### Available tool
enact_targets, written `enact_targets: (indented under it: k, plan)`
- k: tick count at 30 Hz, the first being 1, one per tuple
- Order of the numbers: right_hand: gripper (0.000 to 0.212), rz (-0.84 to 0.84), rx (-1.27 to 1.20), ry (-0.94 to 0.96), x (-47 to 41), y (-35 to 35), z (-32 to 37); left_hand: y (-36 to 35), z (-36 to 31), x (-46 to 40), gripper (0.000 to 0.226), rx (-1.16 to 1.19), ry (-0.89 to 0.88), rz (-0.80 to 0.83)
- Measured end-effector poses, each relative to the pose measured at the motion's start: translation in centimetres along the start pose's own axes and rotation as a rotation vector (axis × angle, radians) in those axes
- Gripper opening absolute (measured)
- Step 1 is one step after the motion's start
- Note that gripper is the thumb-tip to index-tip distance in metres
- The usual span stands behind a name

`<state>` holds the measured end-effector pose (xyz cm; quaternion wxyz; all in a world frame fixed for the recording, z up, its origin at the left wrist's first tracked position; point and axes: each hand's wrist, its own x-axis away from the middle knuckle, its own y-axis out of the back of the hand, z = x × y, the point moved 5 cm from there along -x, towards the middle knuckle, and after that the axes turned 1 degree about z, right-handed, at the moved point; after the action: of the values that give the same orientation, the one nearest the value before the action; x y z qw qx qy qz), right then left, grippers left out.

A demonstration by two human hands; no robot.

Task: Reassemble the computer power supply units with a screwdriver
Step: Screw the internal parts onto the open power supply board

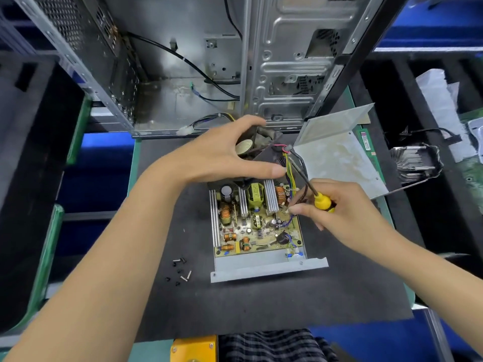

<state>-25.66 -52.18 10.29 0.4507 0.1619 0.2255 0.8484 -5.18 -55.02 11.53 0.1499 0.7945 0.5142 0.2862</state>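
The open power supply unit [257, 226] lies flat at the centre of the dark surface [261, 304], long axis running near to far. An empty computer case [209, 61] stands beyond. Left hand [224, 152] grips the fan [251, 145]; right hand [337, 205] grips the screwdriver [320, 198], which points far-left.

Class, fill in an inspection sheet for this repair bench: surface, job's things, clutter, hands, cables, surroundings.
Surface: dark mat on a green-edged bench.
Job's things: open power supply, circuit board exposed; metal cover lying apart; loose screws.
Clutter: heatsink at right.
Hands: left hand grips the fan; right hand holds the yellow screwdriver.
Cables: wire bundle rising from the board.
Surroundings: open computer case behind.
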Motion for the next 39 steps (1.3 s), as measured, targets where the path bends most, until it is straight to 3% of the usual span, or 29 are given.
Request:
enact_targets:
  k: [3, 7, 9, 20, 33, 36, 39]
  plan:
    - [0.034, -0.042, 0.141, 0.020, 0.1, -0.3, 0.0, 0.6, -0.7, -1.2, 0.079, -0.176, -0.011, 0.007]
    - [0.033, -0.079, 0.357, 0.028, 0.2, -2.0, -0.6, 0.7, -1.7, -2.8, 0.085, -0.336, -0.064, 0.105]
    - [0.029, -0.111, 0.351, -0.017, 0.2, -2.5, -1.3, 0.6, -1.8, -3.3, 0.087, -0.367, -0.088, 0.142]
    - [0.020, -0.146, 0.304, -0.251, 0.1, -3.1, -3.2, -0.7, -4.2, -5.5, 0.078, -0.299, -0.147, 0.202]
    - [0.041, -0.097, 0.395, -0.281, -0.5, -3.2, -2.5, -1.2, -4.5, -6.0, 0.083, -0.317, -0.153, 0.150]
    - [0.025, -0.024, 0.471, -0.288, -0.8, -3.2, -2.4, -1.1, -4.6, -5.9, 0.083, -0.327, -0.167, 0.137]
    - [0.029, 0.054, 0.497, -0.268, -1.1, -3.1, -2.3, -1.0, -4.7, -5.6, 0.081, -0.321, -0.176, 0.135]
